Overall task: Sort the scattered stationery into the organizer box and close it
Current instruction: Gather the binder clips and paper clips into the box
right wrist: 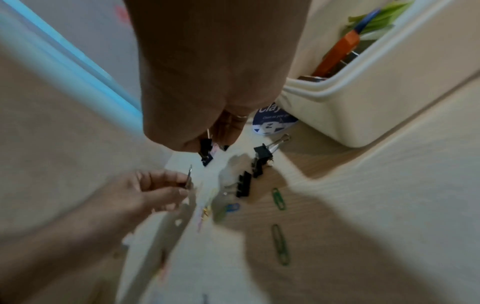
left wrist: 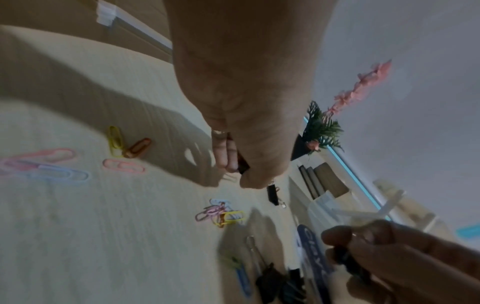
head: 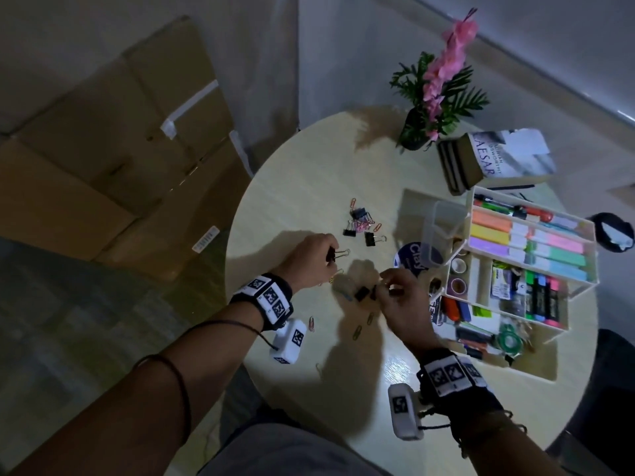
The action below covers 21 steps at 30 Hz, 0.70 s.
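Note:
My left hand (head: 326, 257) pinches a black binder clip (head: 335, 254) by its body, silver handle pointing right, just above the round table (head: 302, 187). My right hand (head: 383, 286) pinches another black binder clip (head: 363, 293) a little nearer; the right wrist view shows this clip (right wrist: 206, 151) under the curled fingers. More black binder clips (head: 369, 238) and coloured paper clips (head: 360, 223) lie in a loose pile beyond the hands. The white organizer box (head: 580, 286) stands open at the right, its compartments filled with highlighters, markers and tape.
Single paper clips (head: 357, 333) lie on the table near my wrists. A blue round "Clay" tin (head: 414, 257) and a clear small cup (head: 443, 231) sit beside the box. Books (head: 494, 159) and a pink flower pot (head: 417, 132) stand behind. Cardboard boxes (head: 113, 149) are on the floor at left.

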Available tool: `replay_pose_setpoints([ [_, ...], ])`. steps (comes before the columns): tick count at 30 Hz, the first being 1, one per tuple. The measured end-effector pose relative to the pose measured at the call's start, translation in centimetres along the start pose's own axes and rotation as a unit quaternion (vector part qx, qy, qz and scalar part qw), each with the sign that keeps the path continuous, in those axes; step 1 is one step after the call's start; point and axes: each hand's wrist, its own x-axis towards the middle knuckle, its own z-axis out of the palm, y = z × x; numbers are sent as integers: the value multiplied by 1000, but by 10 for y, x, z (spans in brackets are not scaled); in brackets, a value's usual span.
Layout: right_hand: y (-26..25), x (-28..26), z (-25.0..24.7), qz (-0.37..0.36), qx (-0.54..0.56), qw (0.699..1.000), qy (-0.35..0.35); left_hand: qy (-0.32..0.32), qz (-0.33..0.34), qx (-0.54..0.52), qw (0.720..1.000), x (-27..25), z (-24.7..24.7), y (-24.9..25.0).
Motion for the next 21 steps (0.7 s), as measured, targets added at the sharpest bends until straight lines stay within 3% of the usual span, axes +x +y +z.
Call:
replay_pose_setpoints([
  [2,-9,-7,-11,107,160,981,38,-4,-18,-56,998,-6,0,9],
  [4,-16,-12,-23,147,266,951,53,-38,-20,-59,997,-10,5,19],
  [7,-13,-12,-33,164,321,931,61,-86,11,-49,995,-13,22,31],
  [10,-9,-11,-38,176,321,929,52,-117,29,-39,992,-14,37,38],
  [15,-7,-8,-36,178,161,970,26,-100,49,-18,994,-11,48,43],
  [18,-1,1,-28,91,-23,995,-24,-77,49,-23,996,-9,43,49],
  [21,2,8,-20,17,-154,984,-85,-66,54,-20,996,-6,37,42],
])
